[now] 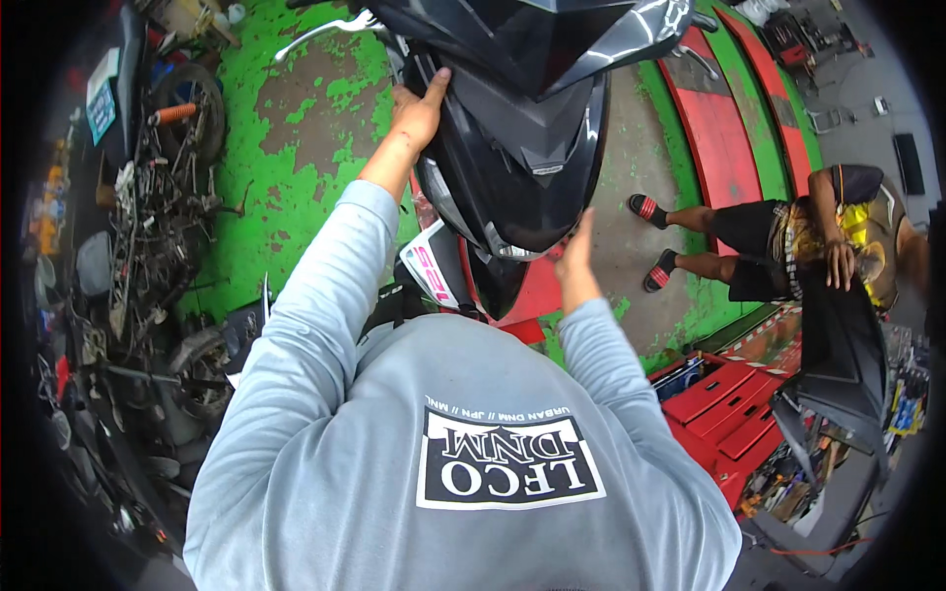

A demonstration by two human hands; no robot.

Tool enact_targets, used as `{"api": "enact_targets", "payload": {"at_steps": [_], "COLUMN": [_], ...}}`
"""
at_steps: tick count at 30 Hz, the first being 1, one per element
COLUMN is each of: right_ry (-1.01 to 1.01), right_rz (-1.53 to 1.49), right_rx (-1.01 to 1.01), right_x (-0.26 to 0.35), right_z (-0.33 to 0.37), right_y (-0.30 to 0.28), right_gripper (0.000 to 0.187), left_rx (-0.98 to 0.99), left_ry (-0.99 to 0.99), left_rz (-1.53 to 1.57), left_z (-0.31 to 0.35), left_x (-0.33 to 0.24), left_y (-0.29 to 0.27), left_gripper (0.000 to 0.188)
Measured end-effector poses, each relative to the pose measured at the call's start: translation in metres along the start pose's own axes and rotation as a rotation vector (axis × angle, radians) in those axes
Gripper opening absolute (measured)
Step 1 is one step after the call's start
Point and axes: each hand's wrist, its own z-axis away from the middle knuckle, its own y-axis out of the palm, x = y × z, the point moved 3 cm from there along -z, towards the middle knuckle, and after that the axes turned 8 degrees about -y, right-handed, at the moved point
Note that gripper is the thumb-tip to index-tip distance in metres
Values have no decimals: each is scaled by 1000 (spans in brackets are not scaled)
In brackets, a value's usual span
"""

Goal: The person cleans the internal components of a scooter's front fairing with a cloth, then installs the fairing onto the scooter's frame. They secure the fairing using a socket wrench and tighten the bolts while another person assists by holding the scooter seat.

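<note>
A black scooter (532,74) stands before me, its front toward me. My left hand (422,110) grips the left edge of the black front fairing (537,212), thumb on the top surface, other fingers mostly hidden. Lower down, my right hand (576,261) holds the fairing's right bottom edge, with some fingers out of sight beneath it. Under the fairing is a dark front wheel or fender (496,286). A white panel (429,261) with pink markings sits beside it on the left. Silver brake levers show at the left (325,32) and right (700,64) of the handlebar.
At the left stands a partly stripped motorcycle (148,217) amid many parts. Another person (843,236) at the right rests a hand on a black panel (838,340). A red tool cabinet (719,419) is near right. Red ramps (714,133) lie on the worn green floor (296,148).
</note>
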Motion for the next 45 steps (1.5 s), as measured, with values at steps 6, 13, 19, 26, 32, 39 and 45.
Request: {"api": "enact_targets", "payload": {"at_steps": [6, 13, 19, 26, 32, 39, 45], "right_ry": [-145, -85, -133, -339, -583, -727, -796], "right_rz": [-182, 46, 19, -117, 319, 532, 459], "right_rx": [20, -146, -176, 171, 75, 164, -108], "right_x": [-24, -42, -19, 51, 47, 133, 131], "right_z": [-1, -30, -67, -116, -142, -155, -146], "right_y": [0, -16, -29, -20, -21, 17, 17], "right_gripper": [116, 124, 103, 64, 69, 56, 37], "left_rx": [113, 182, 464, 461, 576, 308, 126], "left_ry": [328, 271, -343, -205, -251, -120, -117], "left_rz": [69, 90, 250, 307, 322, 246, 438], "left_z": [40, 88, 84, 92, 83, 55, 63], "left_x": [-9, 49, 153, 137, 137, 148, 133], "left_y": [-2, 3, 24, 25, 19, -10, -8], "left_gripper": [103, 99, 117, 111, 105, 72, 49]}}
